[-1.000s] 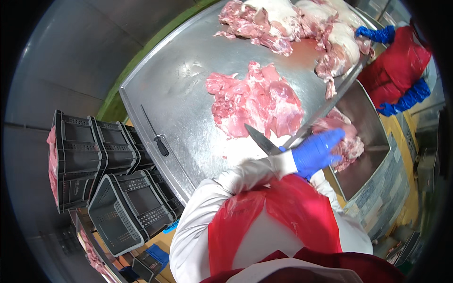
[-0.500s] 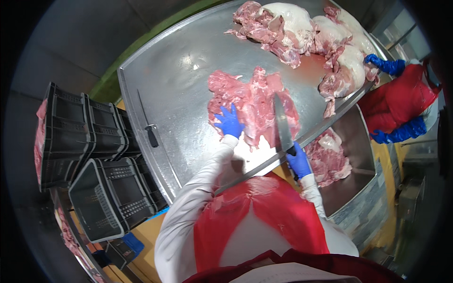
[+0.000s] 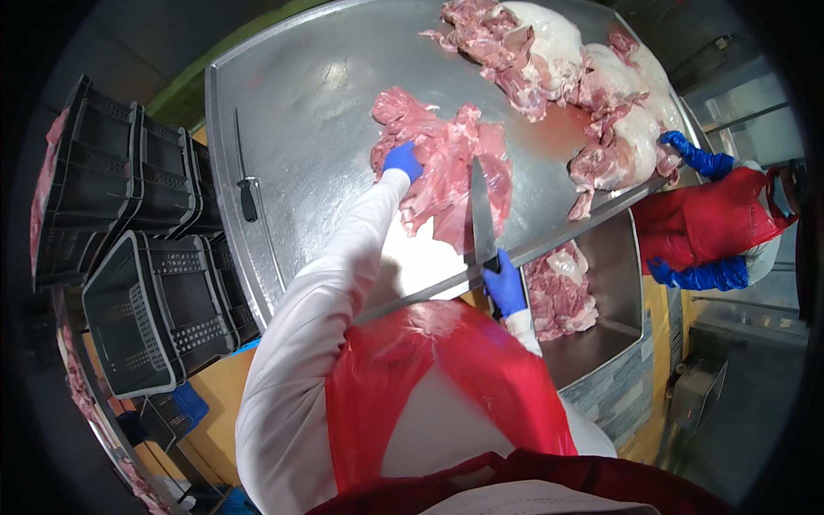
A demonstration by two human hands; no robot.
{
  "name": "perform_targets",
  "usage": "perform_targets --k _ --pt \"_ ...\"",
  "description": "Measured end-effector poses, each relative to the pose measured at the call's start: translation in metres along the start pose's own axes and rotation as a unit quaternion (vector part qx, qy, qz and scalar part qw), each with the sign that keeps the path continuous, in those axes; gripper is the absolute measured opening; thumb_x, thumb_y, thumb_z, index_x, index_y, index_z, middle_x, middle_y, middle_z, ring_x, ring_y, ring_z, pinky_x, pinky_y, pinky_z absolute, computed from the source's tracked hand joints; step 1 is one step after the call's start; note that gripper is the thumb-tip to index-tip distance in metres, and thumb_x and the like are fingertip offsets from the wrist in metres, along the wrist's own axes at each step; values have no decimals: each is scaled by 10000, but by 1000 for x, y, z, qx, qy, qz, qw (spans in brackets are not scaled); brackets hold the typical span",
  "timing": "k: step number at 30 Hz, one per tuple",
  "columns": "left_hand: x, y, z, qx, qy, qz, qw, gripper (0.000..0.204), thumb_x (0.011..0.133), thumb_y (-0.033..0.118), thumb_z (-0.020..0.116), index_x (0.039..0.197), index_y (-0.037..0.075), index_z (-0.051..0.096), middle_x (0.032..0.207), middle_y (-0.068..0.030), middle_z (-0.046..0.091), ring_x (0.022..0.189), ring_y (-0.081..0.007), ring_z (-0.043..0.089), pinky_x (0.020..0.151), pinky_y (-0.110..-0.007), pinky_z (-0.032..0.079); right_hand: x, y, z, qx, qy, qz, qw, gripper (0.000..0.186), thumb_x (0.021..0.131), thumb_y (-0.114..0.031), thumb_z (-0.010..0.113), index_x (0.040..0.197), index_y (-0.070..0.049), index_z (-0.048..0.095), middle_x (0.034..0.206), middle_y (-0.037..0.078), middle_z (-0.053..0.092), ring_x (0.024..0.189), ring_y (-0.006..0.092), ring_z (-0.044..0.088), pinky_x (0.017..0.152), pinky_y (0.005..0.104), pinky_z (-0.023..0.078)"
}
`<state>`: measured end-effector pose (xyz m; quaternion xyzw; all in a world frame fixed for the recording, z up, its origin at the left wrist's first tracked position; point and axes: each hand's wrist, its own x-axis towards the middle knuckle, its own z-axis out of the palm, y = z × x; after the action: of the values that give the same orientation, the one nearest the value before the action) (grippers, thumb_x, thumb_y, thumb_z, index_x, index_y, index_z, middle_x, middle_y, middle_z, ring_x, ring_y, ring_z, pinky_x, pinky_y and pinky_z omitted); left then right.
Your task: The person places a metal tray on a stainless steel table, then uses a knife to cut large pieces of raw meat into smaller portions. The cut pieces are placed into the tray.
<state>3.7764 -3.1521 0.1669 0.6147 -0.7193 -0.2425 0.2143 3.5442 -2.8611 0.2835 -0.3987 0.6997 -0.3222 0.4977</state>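
A wide, flat slab of raw pink meat [image 3: 442, 163] is spread on the steel table [image 3: 318, 129]. My left hand [image 3: 403, 161], in a blue glove, is closed on the slab's left part, with its fingertips hidden. At the table's near edge my right hand [image 3: 505, 285], also gloved in blue, grips the black handle of a large knife [image 3: 482, 210]. Its long blade points away from me and lies over the right part of the slab.
Large whitish, skin-covered meat pieces [image 3: 631, 142] lie far right, beside a co-worker in a red apron [image 3: 708, 223]. A steel bin [image 3: 614, 330] holds cut meat [image 3: 560, 292]. A narrow black-handled tool [image 3: 247, 202] rests at left, near dark crates [image 3: 129, 318].
My left hand has slid farther up the slab's left side, and its spread fingers have closed. The whole view has shifted. The right hand keeps the knife over the meat.
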Motion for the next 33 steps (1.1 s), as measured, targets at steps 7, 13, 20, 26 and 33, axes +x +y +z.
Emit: perform_targets --k 7,13,20,26,33 --pt "-8 -43 17 -244 -199 -38 948 598 661 235 741 1205 21 614 1153 -210 656 1067 -322 639 916 -378 504 4 -25 46 -15 -5 -67 998 304 865 -30 578 1153 -37 478 722 101 572 545 175 587 470 338 478" --pt "-34 -23 38 -267 -169 -25 948 397 747 220 670 1100 45 627 1042 -197 659 958 -338 650 843 -400 512 9 4 108 -60 16 -70 996 404 901 -66 540 1245 2 339 719 189 620 526 303 628 489 424 506" --pt "-39 -21 27 -84 -8 142 986 325 758 240 664 1035 70 650 1020 -178 667 959 -375 633 838 -443 501 148 31 151 153 -2 73 986 387 1000 -367 356 1179 -25 376 604 114 545 438 240 520 428 387 429" --pt "-12 -40 20 114 20 292 949 392 712 300 698 1041 88 686 1014 -158 682 990 -358 630 898 -468 484 110 53 167 188 6 119 975 532 1007 -563 248 1125 -85 447 577 53 492 393 173 439 379 330 372" --pt "-23 -60 41 -280 -81 67 954 479 720 160 681 1177 37 603 1001 -109 649 899 -245 619 793 -340 504 159 -27 137 -102 -110 64 987 365 911 -68 475 1267 -75 396 714 93 557 538 202 544 501 363 461"
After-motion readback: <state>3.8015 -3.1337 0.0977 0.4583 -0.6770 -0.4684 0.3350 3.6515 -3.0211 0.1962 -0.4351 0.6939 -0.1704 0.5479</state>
